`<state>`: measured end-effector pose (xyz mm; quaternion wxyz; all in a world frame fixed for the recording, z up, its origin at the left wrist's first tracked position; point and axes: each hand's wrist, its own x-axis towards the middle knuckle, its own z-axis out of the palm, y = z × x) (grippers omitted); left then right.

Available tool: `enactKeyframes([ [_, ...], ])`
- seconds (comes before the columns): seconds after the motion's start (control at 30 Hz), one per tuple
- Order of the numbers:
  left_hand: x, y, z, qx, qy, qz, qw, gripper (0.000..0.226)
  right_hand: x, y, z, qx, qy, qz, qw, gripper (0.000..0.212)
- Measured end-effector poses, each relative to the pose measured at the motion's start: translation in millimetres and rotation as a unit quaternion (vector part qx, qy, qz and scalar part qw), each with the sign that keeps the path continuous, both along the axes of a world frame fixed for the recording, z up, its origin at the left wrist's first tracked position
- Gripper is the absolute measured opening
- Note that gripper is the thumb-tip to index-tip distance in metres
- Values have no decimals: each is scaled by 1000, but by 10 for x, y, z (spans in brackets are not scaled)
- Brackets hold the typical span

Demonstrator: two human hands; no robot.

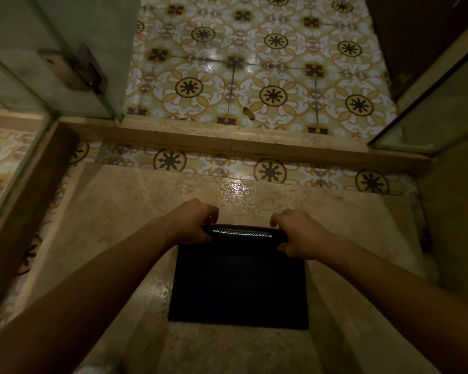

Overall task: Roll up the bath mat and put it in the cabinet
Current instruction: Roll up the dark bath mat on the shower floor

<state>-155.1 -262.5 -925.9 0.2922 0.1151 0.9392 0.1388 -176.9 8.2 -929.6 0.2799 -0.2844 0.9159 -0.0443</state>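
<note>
A dark, nearly black bath mat [239, 284] lies flat on the beige stone shower floor in the lower middle of the head view. Its far edge is curled over into a narrow roll [243, 233] whose dotted underside catches the light. My left hand [193, 224] grips the roll's left end, fingers curled over the top. My right hand [296, 234] grips the right end in the same way. Both forearms reach in from the bottom corners. No cabinet is in view.
A raised stone threshold [227, 143] crosses the frame beyond the mat, with patterned tile floor [254, 63] past it. A glass door with a metal hinge [89, 71] stands at left, a glass panel [427, 117] at right. Wet sheen shows on the floor [235, 187].
</note>
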Motion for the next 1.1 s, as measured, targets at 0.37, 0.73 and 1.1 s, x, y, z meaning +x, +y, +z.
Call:
enactKeyframes([
  [0.37, 48, -15, 33, 7, -42, 26, 999, 40, 14, -29, 28, 4, -40, -21, 999, 45],
  [0.73, 83, -81, 13, 17, -93, 35, 995, 39, 46, -20, -6, 32, -60, -8, 998, 52],
  [1.1, 271, -55, -12, 2, -65, 2, 998, 51, 144, 0, -39, 35, -48, 30, 998, 58],
])
